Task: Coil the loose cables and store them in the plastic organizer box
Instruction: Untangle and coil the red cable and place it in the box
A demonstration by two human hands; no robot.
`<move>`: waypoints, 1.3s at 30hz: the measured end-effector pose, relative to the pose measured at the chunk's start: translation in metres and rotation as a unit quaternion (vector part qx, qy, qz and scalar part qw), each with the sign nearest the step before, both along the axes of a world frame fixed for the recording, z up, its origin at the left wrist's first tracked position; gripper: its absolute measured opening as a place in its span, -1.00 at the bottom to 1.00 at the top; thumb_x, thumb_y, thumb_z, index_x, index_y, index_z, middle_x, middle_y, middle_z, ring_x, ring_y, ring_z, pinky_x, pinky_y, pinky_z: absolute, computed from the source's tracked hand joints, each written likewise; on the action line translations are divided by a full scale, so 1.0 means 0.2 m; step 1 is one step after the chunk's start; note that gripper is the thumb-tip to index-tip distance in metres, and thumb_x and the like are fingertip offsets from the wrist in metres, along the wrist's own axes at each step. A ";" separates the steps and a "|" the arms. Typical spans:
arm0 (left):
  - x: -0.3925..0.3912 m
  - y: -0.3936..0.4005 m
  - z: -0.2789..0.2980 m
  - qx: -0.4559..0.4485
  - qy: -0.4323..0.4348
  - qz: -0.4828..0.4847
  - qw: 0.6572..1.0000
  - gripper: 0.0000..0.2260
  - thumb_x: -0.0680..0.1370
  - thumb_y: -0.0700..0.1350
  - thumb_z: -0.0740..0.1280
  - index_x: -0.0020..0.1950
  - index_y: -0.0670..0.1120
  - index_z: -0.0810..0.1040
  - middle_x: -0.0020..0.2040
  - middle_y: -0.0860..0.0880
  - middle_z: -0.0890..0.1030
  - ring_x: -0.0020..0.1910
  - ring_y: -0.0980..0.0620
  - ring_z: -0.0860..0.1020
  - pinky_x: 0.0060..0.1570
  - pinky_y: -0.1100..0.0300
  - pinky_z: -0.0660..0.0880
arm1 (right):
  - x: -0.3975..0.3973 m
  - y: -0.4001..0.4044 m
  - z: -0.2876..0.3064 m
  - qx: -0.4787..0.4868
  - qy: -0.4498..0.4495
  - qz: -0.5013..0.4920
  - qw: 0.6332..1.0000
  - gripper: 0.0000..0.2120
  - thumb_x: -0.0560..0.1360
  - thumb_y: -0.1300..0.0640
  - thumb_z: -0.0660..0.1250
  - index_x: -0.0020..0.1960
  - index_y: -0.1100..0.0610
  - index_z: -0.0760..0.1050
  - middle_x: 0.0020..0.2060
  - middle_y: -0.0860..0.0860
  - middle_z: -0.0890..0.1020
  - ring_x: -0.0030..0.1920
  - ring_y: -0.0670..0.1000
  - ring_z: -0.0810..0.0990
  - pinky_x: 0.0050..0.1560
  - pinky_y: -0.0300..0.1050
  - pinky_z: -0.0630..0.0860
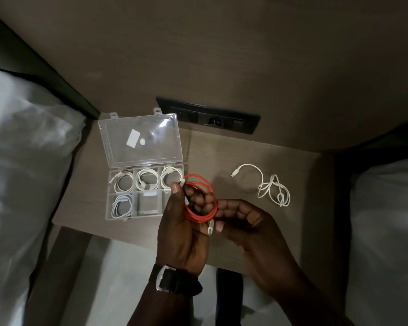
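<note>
Both hands grip the red cable [199, 201] just right of the organizer box [146, 191]: left hand [184, 222] pinching the coil, right hand [243, 220] its plug; tuck that plug through before boxing.

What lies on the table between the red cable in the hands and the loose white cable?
Nothing: in the head view, only bare table separates the red cable from the white cable.
</note>
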State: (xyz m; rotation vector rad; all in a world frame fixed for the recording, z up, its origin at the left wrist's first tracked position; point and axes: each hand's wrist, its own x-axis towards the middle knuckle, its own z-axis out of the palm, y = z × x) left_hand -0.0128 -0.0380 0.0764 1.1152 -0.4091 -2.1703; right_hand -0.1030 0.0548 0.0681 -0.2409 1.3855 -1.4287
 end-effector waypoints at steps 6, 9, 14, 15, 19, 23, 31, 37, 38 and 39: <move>0.05 0.05 0.00 -0.054 -0.106 -0.002 0.993 -0.60 0.54 0.21 0.20 -0.08 -0.10 0.61 -0.16 -0.16 0.69 -0.15 -0.07 0.69 -0.22 0.10 0.62 | 0.11 -0.04 -0.05 0.013 0.000 -0.045 0.999 -0.66 0.34 0.37 0.52 0.07 0.12 0.62 -0.08 0.13 0.73 -0.06 0.04 0.70 -0.05 -0.18 0.58; 0.13 0.04 -0.04 -0.042 -0.147 -0.002 0.988 -0.59 0.54 0.20 0.21 0.01 -0.12 0.61 0.01 -0.12 0.69 0.03 -0.06 0.65 0.03 0.06 0.56 | 0.15 -0.08 -0.08 0.023 -0.071 -0.069 0.995 -0.42 0.27 0.33 0.57 0.25 0.07 0.56 0.00 0.14 0.71 0.01 0.03 0.69 0.03 -0.12 0.55; 0.32 0.04 -0.16 -0.021 -0.249 -0.073 0.966 -0.70 0.56 0.16 0.23 -0.20 0.05 0.64 -0.22 0.05 0.59 -0.31 0.15 0.51 -0.23 0.20 0.39 | 0.18 -0.16 -0.12 0.026 -0.093 0.023 0.995 -0.49 0.39 0.43 0.44 0.29 0.12 0.56 0.00 0.23 0.72 0.02 0.11 0.69 0.09 -0.08 0.56; 0.36 0.02 -0.19 -0.008 -0.277 -0.088 0.957 -0.72 0.52 0.15 0.28 -0.27 0.05 0.64 -0.27 0.04 0.53 -0.40 0.15 0.42 -0.30 0.19 0.30 | 0.19 -0.18 -0.13 0.036 -0.064 0.040 0.997 -0.51 0.40 0.43 0.44 0.27 0.10 0.58 -0.02 0.24 0.72 -0.01 0.11 0.70 0.06 -0.12 0.58; 0.44 -0.08 -0.34 0.062 -0.299 -0.100 0.947 -0.68 0.57 0.05 0.27 -0.23 -0.08 0.69 -0.37 -0.01 0.52 -0.47 0.11 0.38 -0.39 0.18 0.24 | 0.24 -0.33 -0.24 0.069 0.055 0.070 0.994 -0.60 0.39 0.40 0.47 0.14 0.05 0.66 -0.06 0.21 0.71 -0.05 0.14 0.71 0.01 -0.19 0.58; 0.40 -0.26 -0.50 0.046 -0.333 -0.072 0.939 -0.80 0.60 -0.24 0.20 -0.18 -0.05 0.51 -0.24 -0.02 0.54 -0.30 0.06 0.50 -0.23 0.17 0.46 | 0.29 -0.46 -0.42 0.097 0.089 0.053 0.990 -0.60 0.37 0.43 0.47 0.05 0.00 0.67 -0.27 -0.05 0.67 -0.17 -0.06 0.61 -0.01 -0.08 0.55; 0.34 -0.32 -0.61 -0.162 -0.563 -0.204 0.784 -0.80 0.47 -0.23 0.35 0.06 -0.14 0.44 0.02 -0.20 0.65 0.04 -0.24 0.59 -0.08 0.08 0.43 | 0.28 -0.57 -0.59 0.192 0.314 0.103 0.924 -0.70 0.36 0.04 0.56 0.09 0.02 0.71 -0.08 0.05 0.77 0.00 0.08 0.71 0.07 0.09 0.62; 0.41 -0.41 -0.59 -0.367 -0.611 -0.317 0.626 -0.86 0.52 -0.17 0.25 0.02 -0.15 0.55 -0.01 -0.20 0.67 0.02 -0.25 0.60 -0.04 -0.01 0.48 | 0.33 -0.59 -0.60 0.215 0.426 0.132 0.869 -0.80 0.45 0.13 0.44 0.06 0.02 0.71 -0.01 0.05 0.75 0.03 0.13 0.69 0.04 0.02 0.61; 0.43 -0.42 -0.60 -0.392 -0.617 -0.332 0.595 -0.84 0.52 -0.16 0.24 0.01 -0.14 0.58 0.00 -0.19 0.66 0.03 -0.24 0.60 -0.05 0.00 0.48 | 0.33 -0.59 -0.61 0.221 0.432 0.131 0.864 -0.79 0.45 0.16 0.44 0.07 0.01 0.70 0.01 0.06 0.74 0.04 0.14 0.68 0.05 0.02 0.60; 0.46 -0.43 -0.60 -0.411 -0.620 -0.339 0.575 -0.82 0.52 -0.17 0.23 0.00 -0.14 0.61 0.02 -0.19 0.64 0.03 -0.23 0.60 -0.06 0.00 0.48 | 0.33 -0.59 -0.61 0.227 0.437 0.131 0.860 -0.78 0.44 0.17 0.45 0.07 0.00 0.70 0.03 0.08 0.72 0.04 0.14 0.67 0.07 0.02 0.60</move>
